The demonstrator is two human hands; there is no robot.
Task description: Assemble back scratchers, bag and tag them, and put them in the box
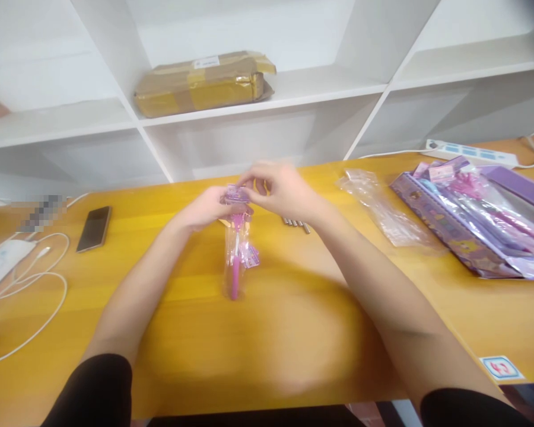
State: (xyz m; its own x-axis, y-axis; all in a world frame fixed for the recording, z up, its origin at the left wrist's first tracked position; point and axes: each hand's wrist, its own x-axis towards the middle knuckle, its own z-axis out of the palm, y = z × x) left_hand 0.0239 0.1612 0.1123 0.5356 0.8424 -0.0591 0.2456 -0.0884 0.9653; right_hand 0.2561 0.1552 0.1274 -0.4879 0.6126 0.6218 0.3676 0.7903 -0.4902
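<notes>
A clear plastic packet with a slim pink pen-like item inside hangs upright over the middle of the table. My left hand is closed around its upper end, just below a purple header card. At the top edge of that card my right hand has thumb and forefinger curled together in a pinch; blur hides exactly what is between them. A small purple tag shows at the packet's right side. Several small silver cylinders lie on the table below my right hand.
On the wooden table, a purple patterned box of similar packets stands right, beside crumpled clear wrappers. A phone and white cables lie left. A power strip sits back right. A taped carton rests on the shelf.
</notes>
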